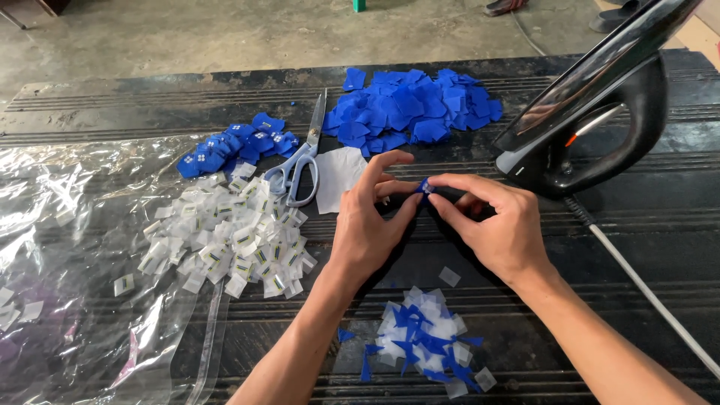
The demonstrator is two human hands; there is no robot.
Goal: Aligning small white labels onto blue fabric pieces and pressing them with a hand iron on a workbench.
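I see the small blue fabric piece [424, 186] pinched between the fingertips of my left hand [369, 225] and right hand [491, 223], both grasping it, above the table [645, 225].

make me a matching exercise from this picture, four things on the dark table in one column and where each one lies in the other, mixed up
Things:
1. large heap of blue fabric squares
2. grey-handled metal scissors
3. black clothes iron
4. pile of small white folded labels

Places:
A. far right, standing on its heel, cord trailing toward the near edge
B. left of the left hand, partly on the clear plastic sheet
C. far side of the table, beyond both hands
D. between the white pile and the big blue heap, blades pointing away

Pairs: 1-C, 2-D, 3-A, 4-B
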